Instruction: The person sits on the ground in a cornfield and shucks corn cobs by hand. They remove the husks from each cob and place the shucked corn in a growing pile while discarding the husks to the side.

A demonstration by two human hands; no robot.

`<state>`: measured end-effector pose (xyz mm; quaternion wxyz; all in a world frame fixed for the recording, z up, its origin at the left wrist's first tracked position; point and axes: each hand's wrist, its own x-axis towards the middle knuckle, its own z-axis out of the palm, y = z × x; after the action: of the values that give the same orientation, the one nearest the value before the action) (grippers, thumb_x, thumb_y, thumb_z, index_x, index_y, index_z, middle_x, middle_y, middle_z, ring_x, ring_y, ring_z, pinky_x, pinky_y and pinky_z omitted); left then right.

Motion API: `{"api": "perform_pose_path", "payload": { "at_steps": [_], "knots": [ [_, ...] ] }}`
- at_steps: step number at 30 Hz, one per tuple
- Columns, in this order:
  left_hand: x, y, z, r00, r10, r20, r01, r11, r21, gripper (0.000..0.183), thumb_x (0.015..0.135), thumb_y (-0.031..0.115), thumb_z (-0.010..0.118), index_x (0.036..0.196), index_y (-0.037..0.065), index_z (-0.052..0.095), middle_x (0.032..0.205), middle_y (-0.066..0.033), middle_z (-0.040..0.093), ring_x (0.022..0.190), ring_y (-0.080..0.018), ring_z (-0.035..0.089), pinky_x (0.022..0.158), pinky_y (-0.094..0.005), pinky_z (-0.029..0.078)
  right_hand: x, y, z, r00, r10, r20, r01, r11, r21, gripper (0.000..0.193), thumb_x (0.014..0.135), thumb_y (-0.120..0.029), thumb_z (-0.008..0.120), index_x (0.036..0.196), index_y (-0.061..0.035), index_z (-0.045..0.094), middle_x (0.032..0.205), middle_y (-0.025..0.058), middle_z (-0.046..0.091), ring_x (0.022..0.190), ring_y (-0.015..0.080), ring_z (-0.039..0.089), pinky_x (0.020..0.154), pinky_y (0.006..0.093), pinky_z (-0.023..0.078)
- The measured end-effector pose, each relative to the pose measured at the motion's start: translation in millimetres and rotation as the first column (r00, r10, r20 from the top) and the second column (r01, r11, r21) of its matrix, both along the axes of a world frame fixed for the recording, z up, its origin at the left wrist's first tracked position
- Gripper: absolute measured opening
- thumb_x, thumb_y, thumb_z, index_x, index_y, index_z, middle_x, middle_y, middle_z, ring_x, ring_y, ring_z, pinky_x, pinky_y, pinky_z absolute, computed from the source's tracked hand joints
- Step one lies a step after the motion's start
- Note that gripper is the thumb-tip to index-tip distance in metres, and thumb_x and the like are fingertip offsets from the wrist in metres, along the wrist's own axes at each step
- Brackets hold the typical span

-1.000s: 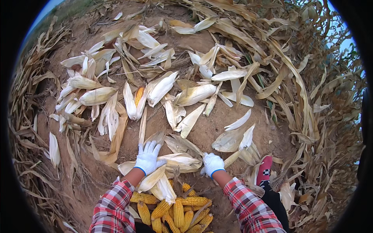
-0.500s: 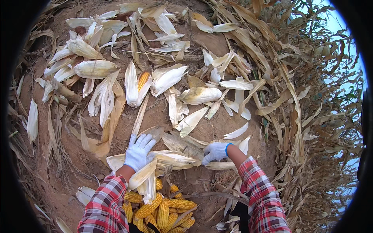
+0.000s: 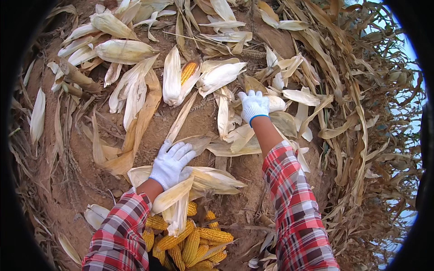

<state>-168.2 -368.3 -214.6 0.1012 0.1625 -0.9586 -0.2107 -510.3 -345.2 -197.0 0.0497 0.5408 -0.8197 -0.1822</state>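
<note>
White-gloved, my left hand [image 3: 171, 165], fingers spread, on pale husks [image 3: 218, 179] just beyond yellow cobs [image 3: 192, 244]; my right hand [image 3: 254, 106] over a husk-wrapped ear [image 3: 276, 103] farther out, cannot tell its grip.

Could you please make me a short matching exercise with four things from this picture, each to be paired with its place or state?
Column 1
1. Left hand
2. Right hand
3. Bare yellow cobs
4. Partly opened ear

Column 2
A. Heaped between the plaid sleeves
B. Yellow kernels showing between pale husk leaves
C. Fingers spread, on pale husks just above the heap
D. Farther out than the other hand, at a husk-wrapped ear

Right pairs: 1-C, 2-D, 3-A, 4-B
</note>
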Motion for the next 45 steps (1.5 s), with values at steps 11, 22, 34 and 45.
{"api": "perform_pose_path", "payload": {
  "at_steps": [11,22,34,45],
  "knots": [
    [-4,1,0,1.000,-0.004,0.017,0.004,1.000,-0.004,0.059,0.072,0.036,0.072,0.125,0.015,0.057,0.133,-0.0056,0.054,0.127,-0.0230,0.047,0.114,-0.0486,0.023,34,93,108,0.927,0.375,0.006,-0.373,0.924,-0.082,0.018,0.081,-0.015,0.057,0.098,-0.0129,0.060,0.094,0.0086,0.053,0.085,0.0256,0.055,0.068,0.0395,0.045],
    [-2,2,1,0.998,0.025,-0.055,-0.027,0.999,-0.022,0.049,0.074,0.031,0.068,0.119,0.015,0.061,0.127,-0.0053,0.057,0.124,-0.0233,0.049,0.110,-0.0481,0.029,100,61,150,0.558,0.133,0.819,-0.229,0.973,-0.002,0.057,0.077,-0.032,0.074,0.125,-0.0102,0.053,0.119,0.0134,0.059,0.104,0.0354,0.060,0.086,0.0443,0.050],
    [-9,5,-46,0.771,0.478,0.420,0.389,-0.877,0.282,0.060,0.096,0.058,0.040,0.128,0.008,0.054,0.131,-0.0126,0.057,0.121,-0.0294,0.053,0.099,-0.0463,0.046,-37,-27,-31,0.827,-0.146,0.542,0.341,0.898,-0.278,0.058,0.084,-0.023,0.065,0.134,-0.0044,0.044,0.138,0.0177,0.048,0.116,0.0375,0.055,0.098,0.0423,0.046],
    [-3,-1,-37,0.815,0.440,0.376,0.501,-0.862,-0.080,0.057,0.090,0.047,0.048,0.141,0.021,0.042,0.144,-0.0014,0.046,0.131,-0.0218,0.043,0.113,-0.0472,0.032,-46,25,-21,0.995,-0.080,0.067,0.081,0.997,-0.017,0.021,0.085,-0.029,0.064,0.094,-0.0103,0.068,0.096,0.0146,0.062,0.089,0.0339,0.066,0.072,0.0464,0.054]
  ]
}}
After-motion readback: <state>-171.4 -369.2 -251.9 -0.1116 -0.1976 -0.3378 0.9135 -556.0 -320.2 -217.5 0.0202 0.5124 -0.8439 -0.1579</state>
